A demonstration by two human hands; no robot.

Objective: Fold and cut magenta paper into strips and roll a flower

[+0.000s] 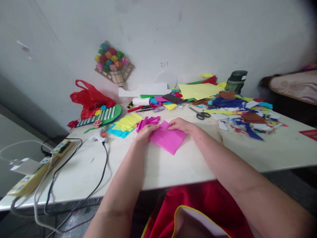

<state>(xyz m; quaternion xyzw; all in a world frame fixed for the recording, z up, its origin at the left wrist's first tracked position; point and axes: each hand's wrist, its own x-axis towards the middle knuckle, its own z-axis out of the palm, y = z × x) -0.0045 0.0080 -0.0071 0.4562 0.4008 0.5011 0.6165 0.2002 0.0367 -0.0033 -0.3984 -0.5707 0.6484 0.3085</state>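
Note:
A flat square of pink crepe paper (169, 140) is held between my two hands, just above the white table. My left hand (146, 133) pinches its left edge, and my right hand (180, 125) grips the upper right edge between thumb and fingers. Behind my left hand lies a pile of folded pink paper pieces (148, 121). Left of that pile, yellow paper squares (130, 121) rest on blue paper squares (120, 131). A hot glue gun (102, 135) with a cord lies farther left.
Black-handled scissors (201, 114) lie behind my right hand. Colourful paper scraps (247, 115) cover the right back. A green bottle (236, 81) stands by the wall. At left are a power strip (37, 172) with loose cables, a red plastic bag (90, 97) and a green board (114, 114).

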